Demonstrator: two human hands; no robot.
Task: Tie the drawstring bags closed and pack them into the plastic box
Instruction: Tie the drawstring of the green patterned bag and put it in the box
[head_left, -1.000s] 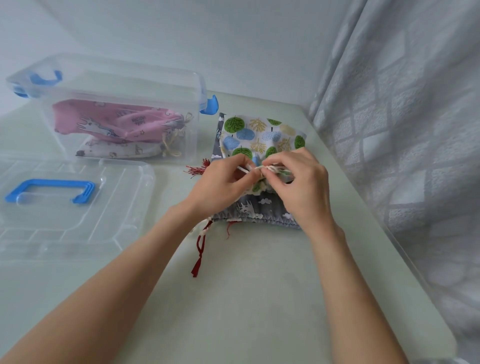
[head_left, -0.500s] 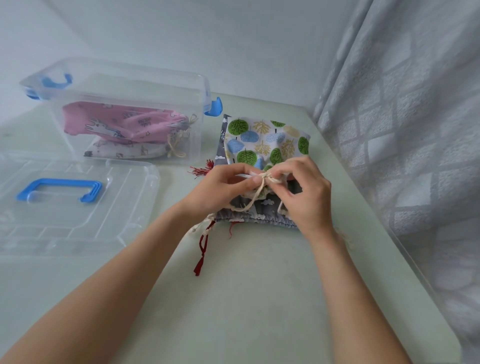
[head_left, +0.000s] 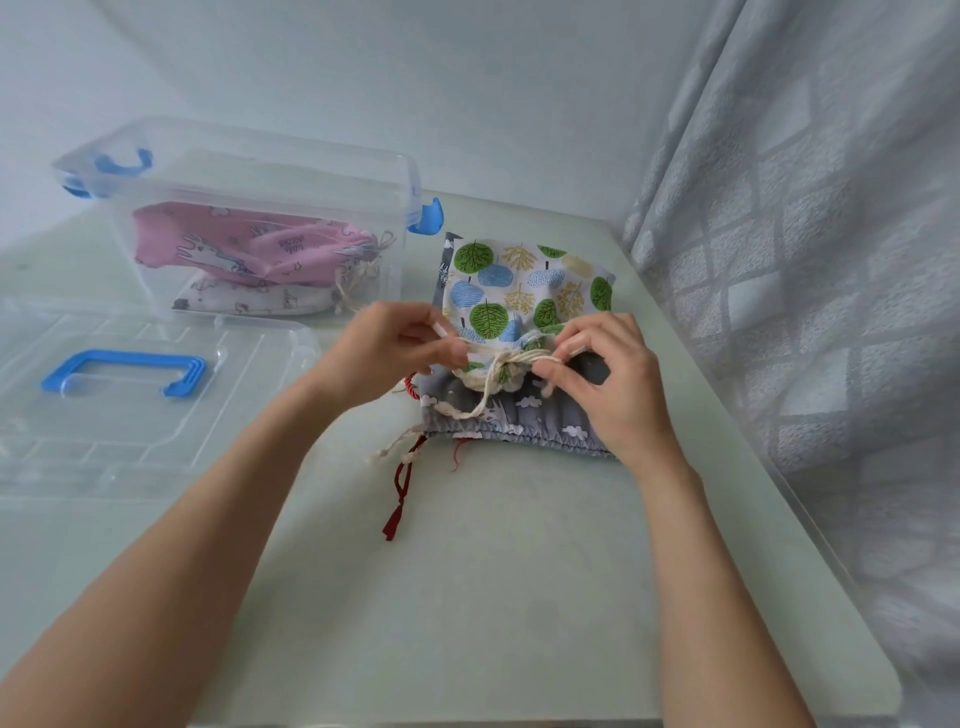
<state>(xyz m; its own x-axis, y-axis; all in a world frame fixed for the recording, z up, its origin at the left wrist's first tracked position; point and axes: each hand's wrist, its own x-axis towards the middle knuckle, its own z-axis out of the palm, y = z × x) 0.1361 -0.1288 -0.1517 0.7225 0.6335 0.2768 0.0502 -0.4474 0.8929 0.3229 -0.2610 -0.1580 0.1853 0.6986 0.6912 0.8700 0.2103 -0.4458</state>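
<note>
— Pinching the cream drawstring (head_left: 506, 358) with both hands, are you?

— Yes. My left hand (head_left: 395, 348) has one end nipped between thumb and fingertips, and my right hand (head_left: 608, 374) has the other end the same way, fingers curled. The cord crosses between them at the gathered mouth of the tree-print bag (head_left: 524, 291).

— Where does that bag lie?

— Flat on the pale table (head_left: 493, 597), on top of a grey cloud-print bag (head_left: 524, 421), whose red cord (head_left: 400, 493) trails toward me. A loose loop of the cream cord hangs down across the grey cloth.

— And the plastic box (head_left: 249, 171)?

— Left of the bags, at the far side of the table, standing open with its blue latches out. A pink bag (head_left: 239, 249) sits inside it on top of a white printed bag (head_left: 249, 301). Its clear lid (head_left: 130, 395), blue handle up, lies nearer me on the left. A grey curtain (head_left: 810, 260) hangs along the right edge.
</note>
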